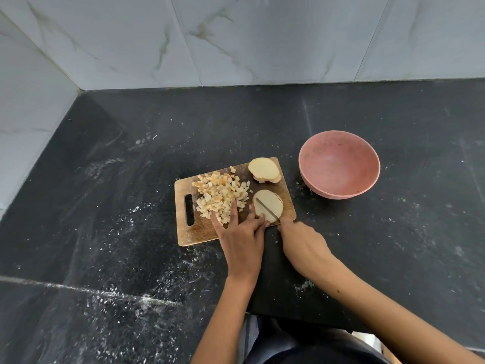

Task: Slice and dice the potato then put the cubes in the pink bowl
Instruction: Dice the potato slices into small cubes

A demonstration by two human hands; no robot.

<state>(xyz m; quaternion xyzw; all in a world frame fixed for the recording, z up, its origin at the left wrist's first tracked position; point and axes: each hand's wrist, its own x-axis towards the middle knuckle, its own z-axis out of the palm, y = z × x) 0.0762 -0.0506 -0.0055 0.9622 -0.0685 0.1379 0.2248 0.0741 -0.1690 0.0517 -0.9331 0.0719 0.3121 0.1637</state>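
Potato: slice on board, bowl at two o'clock.
Left hand: flat fingers steady its edge; keep them clear.
Right hand: grasps knife; cut even strips.
Cubes: heaped at nine o'clock.

Soft, even daylight is filling the scene, coming mostly from above and slightly right. The wall is reading bright, almost washed out, while the counter is staying dark with faint sheen. Shadows are lying weak and short beside the bowl and board. Wide-angle distortion is bending lines at the edges. Focus is looking slightly soft everywhere, with mild compression smear.
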